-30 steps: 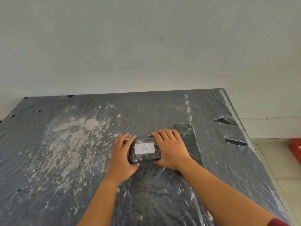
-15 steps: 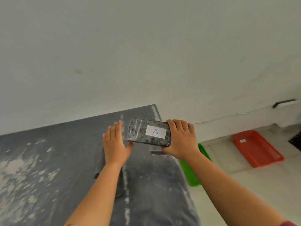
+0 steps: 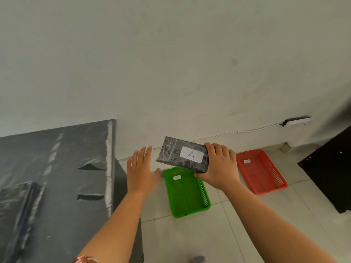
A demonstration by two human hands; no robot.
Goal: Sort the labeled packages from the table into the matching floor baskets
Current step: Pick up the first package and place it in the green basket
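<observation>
Package (image 3: pixel 183 157) marked "A", wrapped in dark film, hangs in the air above the far end of the green basket (image 3: pixel 187 194). Right hand (image 3: pixel 218 168) grips its right end; left hand (image 3: pixel 141 171) is spread flat, just left of it, apart. Red basket (image 3: pixel 261 172) lies right of the green one, table (image 3: pixel 57 177) left.

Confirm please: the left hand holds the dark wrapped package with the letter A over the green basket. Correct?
Not quite. The head view shows the right hand gripping the dark plastic-wrapped package labelled A above the green mesh plastic floor basket; the left hand is open beside it.
</observation>
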